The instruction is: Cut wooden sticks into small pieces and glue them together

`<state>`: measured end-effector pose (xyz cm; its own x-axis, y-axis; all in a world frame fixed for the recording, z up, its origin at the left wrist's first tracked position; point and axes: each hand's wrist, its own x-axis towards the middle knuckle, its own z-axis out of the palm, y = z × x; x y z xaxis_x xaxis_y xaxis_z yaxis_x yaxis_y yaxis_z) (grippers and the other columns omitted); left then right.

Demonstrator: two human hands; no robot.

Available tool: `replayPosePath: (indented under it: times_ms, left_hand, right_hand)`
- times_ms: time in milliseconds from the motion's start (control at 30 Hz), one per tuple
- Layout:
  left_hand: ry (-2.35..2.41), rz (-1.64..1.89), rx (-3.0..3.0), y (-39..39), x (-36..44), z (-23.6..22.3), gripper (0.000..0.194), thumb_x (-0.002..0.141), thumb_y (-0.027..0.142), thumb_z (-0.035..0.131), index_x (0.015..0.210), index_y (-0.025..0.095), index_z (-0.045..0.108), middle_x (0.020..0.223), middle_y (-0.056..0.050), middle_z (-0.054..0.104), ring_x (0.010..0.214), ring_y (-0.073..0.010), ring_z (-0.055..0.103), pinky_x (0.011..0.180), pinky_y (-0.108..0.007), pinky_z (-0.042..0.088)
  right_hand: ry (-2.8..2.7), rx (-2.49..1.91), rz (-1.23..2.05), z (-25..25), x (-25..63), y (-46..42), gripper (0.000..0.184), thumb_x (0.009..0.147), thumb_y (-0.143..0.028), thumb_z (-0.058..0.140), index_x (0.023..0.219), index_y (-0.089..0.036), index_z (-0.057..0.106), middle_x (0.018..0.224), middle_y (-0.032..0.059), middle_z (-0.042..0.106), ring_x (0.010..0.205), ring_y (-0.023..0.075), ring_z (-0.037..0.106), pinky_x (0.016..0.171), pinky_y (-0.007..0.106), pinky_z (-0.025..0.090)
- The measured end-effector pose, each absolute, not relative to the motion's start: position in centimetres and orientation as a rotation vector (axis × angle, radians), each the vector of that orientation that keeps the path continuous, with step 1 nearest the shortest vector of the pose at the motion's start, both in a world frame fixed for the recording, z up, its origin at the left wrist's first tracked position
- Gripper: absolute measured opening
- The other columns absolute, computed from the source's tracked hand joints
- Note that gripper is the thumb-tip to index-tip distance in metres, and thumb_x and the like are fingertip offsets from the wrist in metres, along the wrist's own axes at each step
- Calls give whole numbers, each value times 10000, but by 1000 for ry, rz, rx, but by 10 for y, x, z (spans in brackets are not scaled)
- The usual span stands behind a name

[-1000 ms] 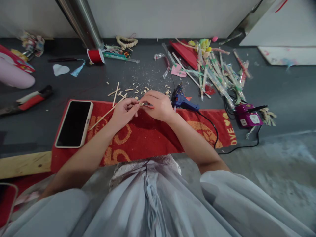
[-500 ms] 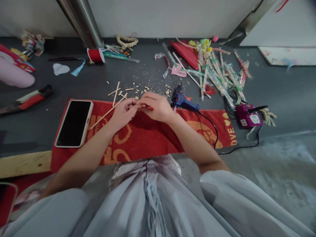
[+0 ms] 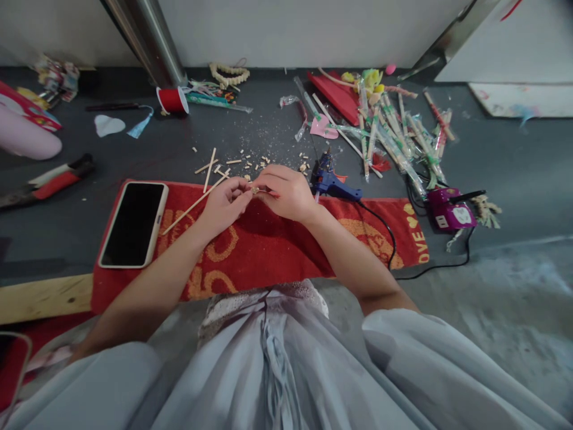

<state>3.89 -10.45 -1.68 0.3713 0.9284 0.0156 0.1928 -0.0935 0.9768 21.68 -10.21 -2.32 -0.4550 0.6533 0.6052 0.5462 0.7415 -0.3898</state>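
Fingertips of both hands meet over the far edge of the red towel (image 3: 286, 251). Between them is a small pale wooden piece (image 3: 255, 190), mostly covered by the fingers. My left hand (image 3: 226, 206) pinches it from the left. My right hand (image 3: 286, 194) closes on it from the right, with a bit of something red showing under its fingers. Thin wooden sticks (image 3: 190, 209) lie beside my left hand, one reaching onto the towel. Cut wooden bits (image 3: 264, 161) and crumbs are scattered just beyond the hands.
A blue glue gun (image 3: 335, 184) lies right of my right hand, its black cord crossing the towel. A phone (image 3: 134, 224) rests on the towel's left end. Red-handled pliers (image 3: 54, 179), a red ribbon spool (image 3: 172, 100), wrapped sticks (image 3: 403, 131) and a purple box (image 3: 450, 209) surround the work area.
The fingertips have shifted slightly around the small piece, and a little more of it shows now. Both hands stay in nearly the same place.
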Motion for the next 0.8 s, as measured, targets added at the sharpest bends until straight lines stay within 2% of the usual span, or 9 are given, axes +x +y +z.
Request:
replayPosePath:
  times_ms: [333,567,800]
  left_hand:
    - [1056,857,1551,-105,39,-17,67,778,256,558,779,217,503,471,79,457,378,-73,415,388,-201,318]
    - [1073,841,1463,-106,41,-16,96,779,285,556,784,218,488,443,95,445,339,-58,363,358,-195,288]
    - [1076,841,1496,-105,40,-15,84,792,276,548,788,208,499,453,92,448,352,-53,379,367,-186,298]
  right_hand:
    - [-2176,-916,135,-25,216,-102,123,900,-217,525,905,-176,641,900,69,658,864,172,608,786,312,488]
    - [-2164,-986,209,-24,216,-103,185,913,-346,538,864,-186,617,893,67,645,834,168,591,742,299,478]
    - [-2160,-917,209,-26,216,-102,178,919,-322,536,956,-180,636,941,71,649,856,162,610,754,294,497]
